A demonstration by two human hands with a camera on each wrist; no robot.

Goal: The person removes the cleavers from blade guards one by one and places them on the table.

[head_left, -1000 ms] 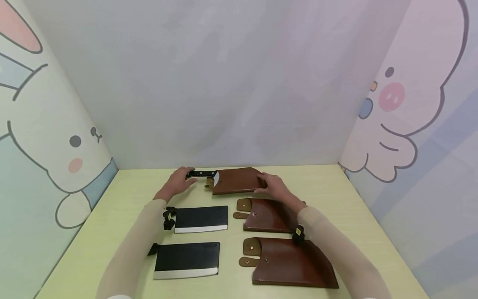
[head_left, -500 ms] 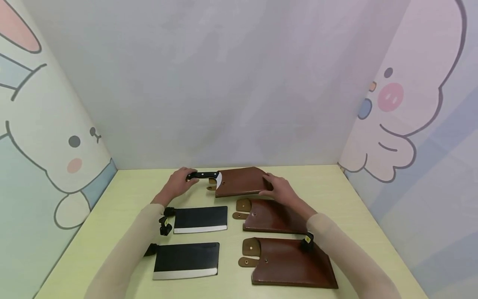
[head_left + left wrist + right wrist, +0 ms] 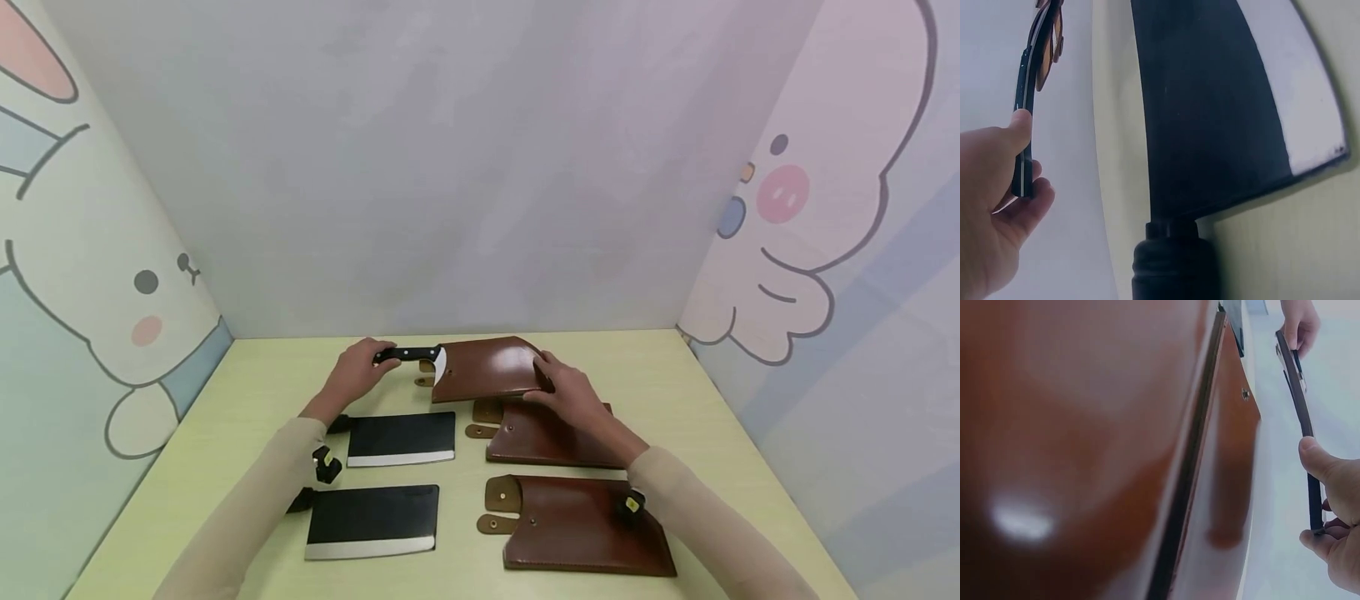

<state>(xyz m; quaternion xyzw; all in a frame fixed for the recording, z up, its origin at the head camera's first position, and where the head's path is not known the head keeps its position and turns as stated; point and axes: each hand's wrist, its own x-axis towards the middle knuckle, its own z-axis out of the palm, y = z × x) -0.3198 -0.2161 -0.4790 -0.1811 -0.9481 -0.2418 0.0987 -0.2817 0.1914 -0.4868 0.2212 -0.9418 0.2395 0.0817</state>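
At the back of the table, a cleaver (image 3: 408, 354) with a black riveted handle has most of its blade inside a brown leather sheath (image 3: 483, 371); only the blade's silver heel shows. My left hand (image 3: 351, 377) grips the handle, and the left wrist view shows the thumb and fingers pinching that handle (image 3: 1023, 134). At the other end, my right hand (image 3: 570, 396) holds the sheath's right edge between thumb and fingers. Seen from the right wrist, the sheath (image 3: 1300, 409) stands edge-on, clear of the table. Its strap and flap hang open near the handle.
Two cleavers with dark blades lie at left, one farther back (image 3: 401, 437) and one nearer (image 3: 372, 517). Two brown sheaths lie at right, the rear one (image 3: 543, 442) partly under my right arm, the front one (image 3: 573, 529) nearer. A pale wall (image 3: 465, 208) rises behind the table (image 3: 697, 417).
Both hands have brought the sheathed cleaver slightly nearer and to the right, and the sheath's face has tilted, now catching light. Its lower edge now overlaps the rear sheath in the head view.
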